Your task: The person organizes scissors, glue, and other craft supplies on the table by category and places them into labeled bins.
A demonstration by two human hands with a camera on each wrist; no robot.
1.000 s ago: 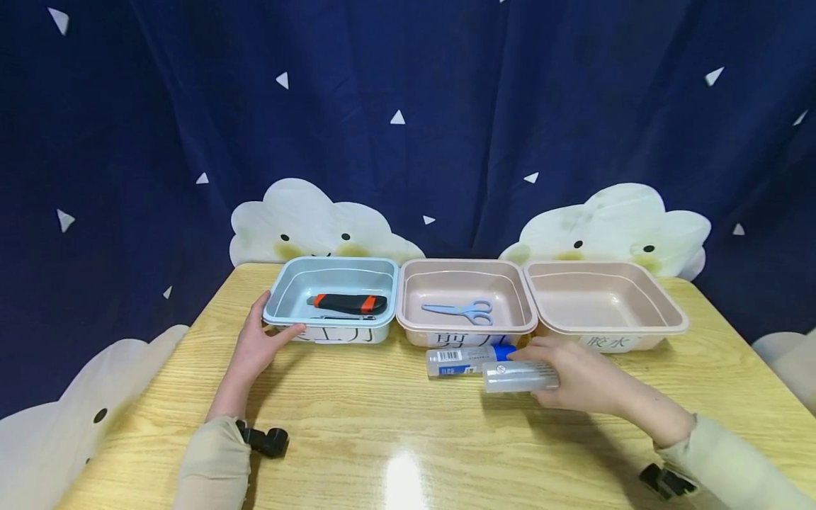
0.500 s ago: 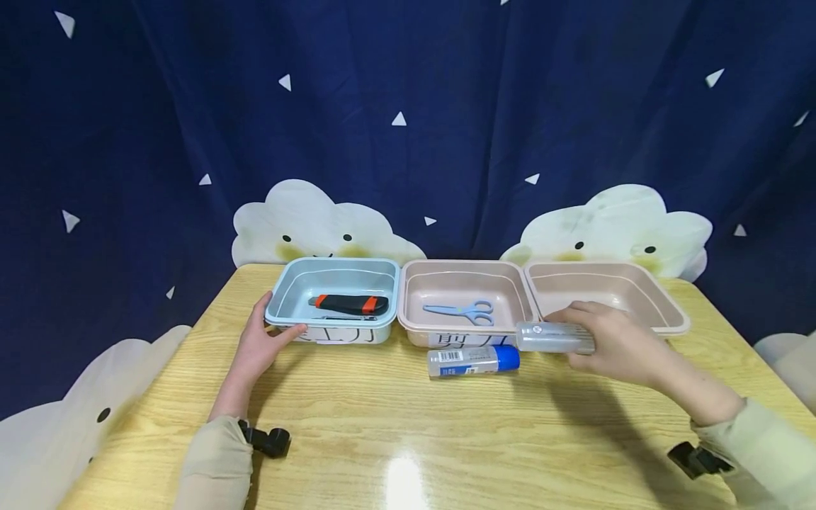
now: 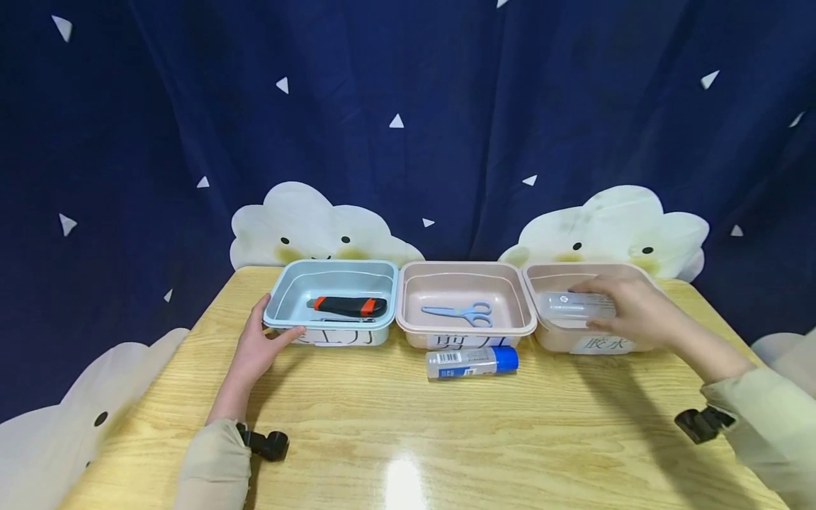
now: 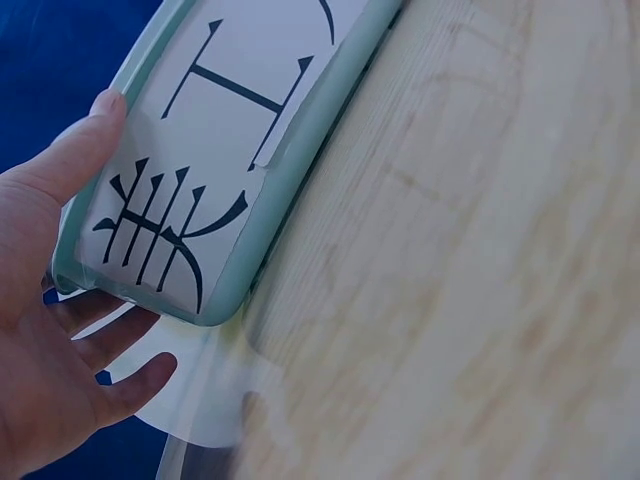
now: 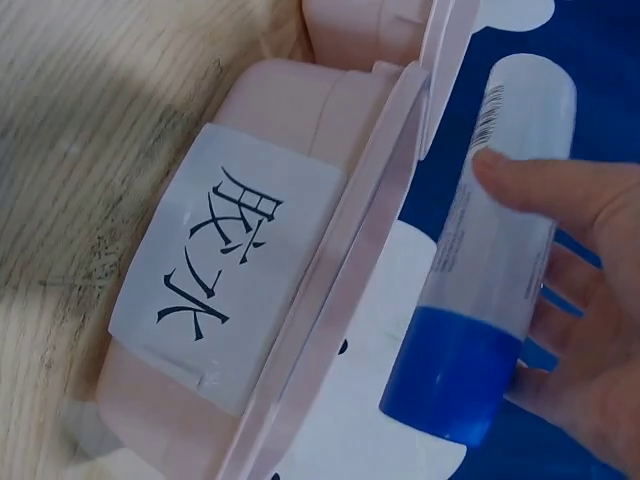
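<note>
My right hand (image 3: 637, 312) grips a clear glue bottle (image 5: 510, 200) with a blue cap, thumb on one side and fingers on the other. In the head view the bottle lies level over the right-hand pink bin (image 3: 669, 322); its cap is hidden behind the hand there. My left hand (image 3: 258, 347) holds the front left corner of the light blue bin (image 4: 240, 250), thumb along its front rim and fingers at its end wall. A second glue bottle (image 3: 468, 362) lies on the table before the middle pink bin (image 3: 414, 331).
A black and orange utility knife (image 3: 347, 306) and a slim thin item (image 3: 344, 320) lie in the blue bin. Blue scissors (image 3: 462, 312) lie in the middle bin. All three bins stand side by side on the wooden table (image 3: 357, 439), before a dark blue curtain (image 3: 446, 156).
My right hand has carried the glue bottle up and rightward from beside the other bottle to over the right-hand bin. My left hand stays at the blue bin.
</note>
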